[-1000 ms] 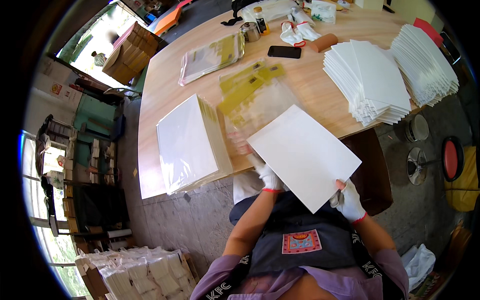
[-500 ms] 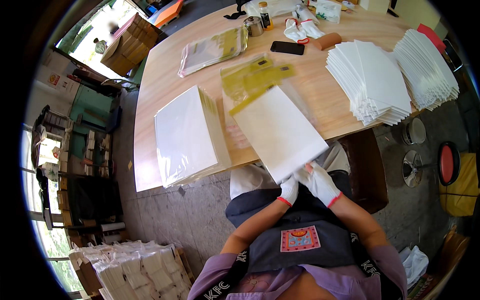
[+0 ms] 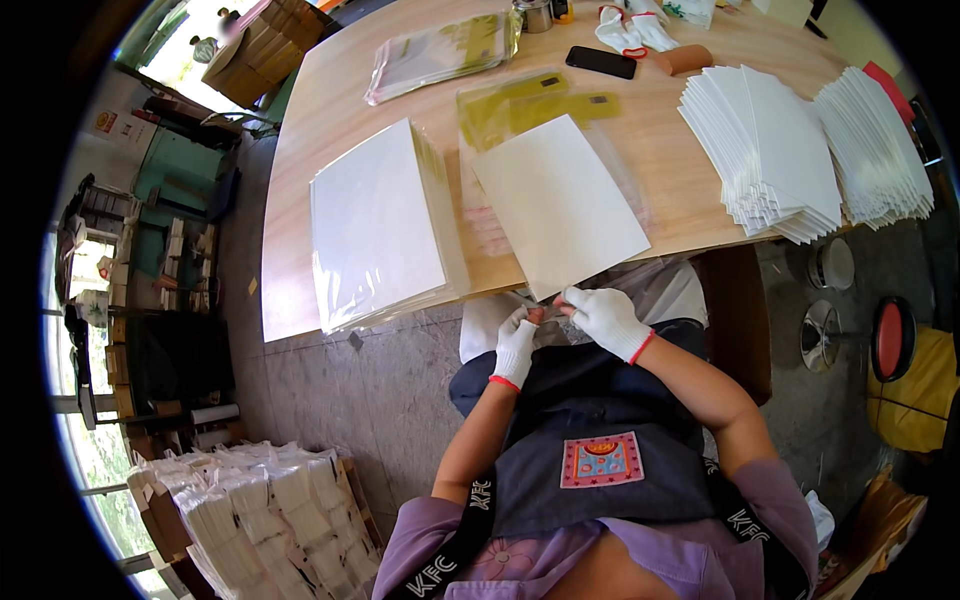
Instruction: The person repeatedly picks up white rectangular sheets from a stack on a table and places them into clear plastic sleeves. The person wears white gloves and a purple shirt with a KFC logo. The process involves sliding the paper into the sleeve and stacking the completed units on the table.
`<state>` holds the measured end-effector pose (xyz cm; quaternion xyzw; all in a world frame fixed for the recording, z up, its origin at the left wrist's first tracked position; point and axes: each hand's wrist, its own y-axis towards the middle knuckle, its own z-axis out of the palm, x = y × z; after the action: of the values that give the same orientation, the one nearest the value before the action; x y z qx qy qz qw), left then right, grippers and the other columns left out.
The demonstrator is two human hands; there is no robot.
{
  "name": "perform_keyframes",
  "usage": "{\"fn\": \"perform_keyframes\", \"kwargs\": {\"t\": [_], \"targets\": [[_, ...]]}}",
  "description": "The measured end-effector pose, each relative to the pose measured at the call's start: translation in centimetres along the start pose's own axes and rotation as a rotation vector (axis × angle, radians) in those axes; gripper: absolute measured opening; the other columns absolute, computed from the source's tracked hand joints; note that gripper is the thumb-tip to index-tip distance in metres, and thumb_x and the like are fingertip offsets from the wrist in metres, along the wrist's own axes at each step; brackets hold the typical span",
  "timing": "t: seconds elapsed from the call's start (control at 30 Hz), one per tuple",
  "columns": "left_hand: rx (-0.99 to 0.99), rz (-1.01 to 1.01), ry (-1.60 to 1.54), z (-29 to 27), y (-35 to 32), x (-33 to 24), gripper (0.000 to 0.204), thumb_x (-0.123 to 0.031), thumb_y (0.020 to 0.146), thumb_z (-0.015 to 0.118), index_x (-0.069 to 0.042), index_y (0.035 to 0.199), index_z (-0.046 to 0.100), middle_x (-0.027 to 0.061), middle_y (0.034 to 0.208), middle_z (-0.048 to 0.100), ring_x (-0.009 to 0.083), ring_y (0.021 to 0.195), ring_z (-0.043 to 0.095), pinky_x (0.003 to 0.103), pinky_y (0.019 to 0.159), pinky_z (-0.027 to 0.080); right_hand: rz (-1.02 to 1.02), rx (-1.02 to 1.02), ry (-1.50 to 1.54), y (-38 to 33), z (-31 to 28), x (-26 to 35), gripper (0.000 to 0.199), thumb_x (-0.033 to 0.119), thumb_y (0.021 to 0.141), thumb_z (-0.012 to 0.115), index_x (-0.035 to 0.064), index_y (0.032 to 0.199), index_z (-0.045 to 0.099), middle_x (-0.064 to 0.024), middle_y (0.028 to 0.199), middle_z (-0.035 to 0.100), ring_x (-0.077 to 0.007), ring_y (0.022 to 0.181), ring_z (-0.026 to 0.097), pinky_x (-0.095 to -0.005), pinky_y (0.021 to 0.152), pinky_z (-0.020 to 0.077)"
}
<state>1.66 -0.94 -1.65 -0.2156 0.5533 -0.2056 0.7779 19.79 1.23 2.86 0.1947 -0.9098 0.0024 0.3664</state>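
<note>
White sheet (image 3: 565, 205), head view: lies ahead of both hands, over clear bags (image 3: 490, 112) with yellow-green bands, at the near edge of the wooden surface (image 3: 325, 110). Its near end overhangs that edge. Long axis runs away from the person, far end leaning left; near-left corner points down toward the fingers.

Right hand (image 3: 608, 320) nearer: its fingers sit just beside the near short edge, close to that corner. Left hand (image 3: 514, 348) a little lower and to the left, fingers just short of the same corner. Both gloved; fingers look drawn in narrow, tips facing each other. Whether they pinch clear film there, cannot tell.

To the left of the sheet, a bagged stack (image 3: 375, 225); well apart to the right, a fanned white stack (image 3: 760, 150).
</note>
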Motion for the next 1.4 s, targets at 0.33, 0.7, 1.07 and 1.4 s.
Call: {"fn": "perform_keyframes", "kwargs": {"t": [0.33, 0.7, 1.07, 1.4], "targets": [[0.101, 0.122, 0.142, -2.7, 1.9, 0.9, 0.017, -0.016, 0.089, 0.058, 0.0, 0.093, 0.057, 0.0061, 0.084, 0.061, 0.0153, 0.072, 0.06, 0.031, 0.068, 0.055, -0.228, 0.185, -0.369, 2.4, 2.1, 0.6, 0.019, 0.027, 0.079, 0.061, 0.0101, 0.08, 0.053, -0.0091, 0.057, 0.06, -0.0251, 0.053, 0.062, -0.0378, 0.048, 0.0484], [-0.035, 0.36, 0.627, -3.8, -0.3, -0.6, 0.011, -0.014, 0.084, 0.064, -0.003, 0.084, 0.063, 0.0014, 0.071, 0.06, 0.0084, 0.067, 0.053, 0.023, 0.062, 0.043, 1.023, 0.186, -0.261, -18.4, -12.5, -22.8, 0.022, 0.024, 0.082, 0.056, 0.0054, 0.092, 0.061, -0.01, 0.092, 0.065, -0.0238, 0.085, 0.063, -0.0365, 0.071, 0.0504], [-0.084, 1.287, 1.326, -1.0, 0.6, -2.7, 0.025, -0.003, 0.068, 0.07, -0.006, 0.093, 0.066, 0.0118, 0.098, 0.058, 0.025, 0.077, 0.056, 0.035, 0.063, 0.045, -0.076, -0.14, -0.404, -5.3, -9.9, -6.0, 0.038, 0.023, 0.069, 0.068, 0.0166, 0.105, 0.059, -0.0053, 0.112, 0.054, -0.0224, 0.105, 0.052, -0.0392, 0.085, 0.0417], [-0.182, 0.42, -0.077, -0.6, 0.1, -1.1, 0.032, -0.009, 0.082, 0.065, -0.005, 0.111, 0.054, 0.0035, 0.092, 0.056, 0.0138, 0.083, 0.055, 0.026, 0.071, 0.047, 0.554, -0.382, 0.132, -2.3, -4.7, -6.8, 0.023, 0.025, 0.075, 0.068, 0.0053, 0.074, 0.055, -0.0158, 0.071, 0.059, -0.0336, 0.068, 0.058, -0.0422, 0.062, 0.0442]]}}
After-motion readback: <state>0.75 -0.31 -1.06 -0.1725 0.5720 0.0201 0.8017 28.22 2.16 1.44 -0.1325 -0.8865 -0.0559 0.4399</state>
